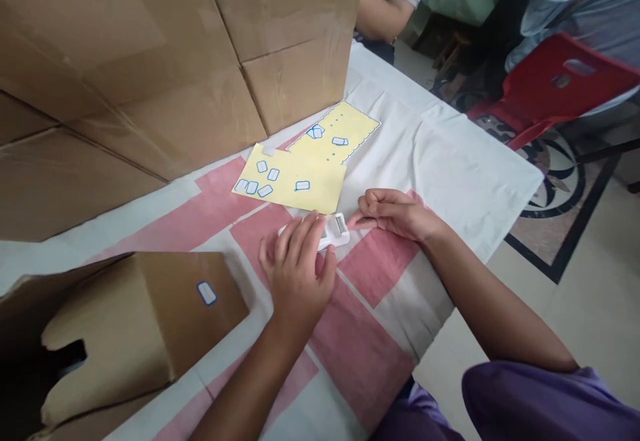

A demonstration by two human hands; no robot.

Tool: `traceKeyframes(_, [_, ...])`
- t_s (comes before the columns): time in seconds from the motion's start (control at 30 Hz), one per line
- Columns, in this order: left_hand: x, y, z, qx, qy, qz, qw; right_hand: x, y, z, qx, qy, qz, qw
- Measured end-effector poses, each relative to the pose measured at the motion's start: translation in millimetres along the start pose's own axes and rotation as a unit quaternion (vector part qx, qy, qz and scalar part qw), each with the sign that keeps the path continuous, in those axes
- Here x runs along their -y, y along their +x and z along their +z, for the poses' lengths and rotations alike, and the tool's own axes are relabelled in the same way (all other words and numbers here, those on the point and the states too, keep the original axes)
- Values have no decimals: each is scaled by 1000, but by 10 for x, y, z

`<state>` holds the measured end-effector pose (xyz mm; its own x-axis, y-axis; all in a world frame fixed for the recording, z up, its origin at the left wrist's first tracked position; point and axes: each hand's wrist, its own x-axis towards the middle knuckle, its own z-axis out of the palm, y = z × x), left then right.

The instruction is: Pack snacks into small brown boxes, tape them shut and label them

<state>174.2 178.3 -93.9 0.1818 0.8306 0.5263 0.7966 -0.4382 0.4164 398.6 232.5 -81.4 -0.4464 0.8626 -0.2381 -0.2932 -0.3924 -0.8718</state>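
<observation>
My left hand point(299, 261) is closed over a small white plastic device point(336, 233), pressing it near the cloth. The device has a recessed slot at its right end, and my palm and fingers hide much of it. At that end, my right hand point(397, 214) is closed with curled fingers, its fingertips touching or almost touching the device. Whether something small is pinched there, I cannot make out. Just beyond lies a yellow sheet point(323, 187) bearing several blue-edged white stickers point(303, 186). A second yellow sheet point(357, 124) with a scalloped blue edge lies partly against it.
Tall stacked cardboard boxes point(165, 61) stand along the far left. An opened carton point(193, 334) with one blue-edged sticker sits at near left. The white and pink cloth point(450, 154) covers the table. A red chair point(560, 87) and two people are beyond it.
</observation>
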Motion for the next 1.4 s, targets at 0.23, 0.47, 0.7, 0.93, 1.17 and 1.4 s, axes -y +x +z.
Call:
traceKeyframes(0.23, [30, 0, -16, 1, -12, 15, 1000, -10, 41, -16, 7, -7, -45, 999])
traceKeyframes(0.47, [34, -17, -1, 10, 16, 34, 999, 6, 40, -35, 21, 13, -43, 999])
traceKeyframes(0.7, [41, -75, -20, -82, 34, 66, 994, 9, 22, -19, 16, 18, -44, 999])
traceKeyframes(0.93, [42, -53, -28, -19, 81, 46, 995, -4, 4, -40, 16, 28, -45, 998])
traceKeyframes(1.17, [91, -34, -125, -30, 48, 9, 998, -1, -10, -37, 9, 38, -37, 999])
traceKeyframes(1.4, [129, -5, -115, 19, -18, -31, 999, 26, -13, -11, 13, 2, -51, 999])
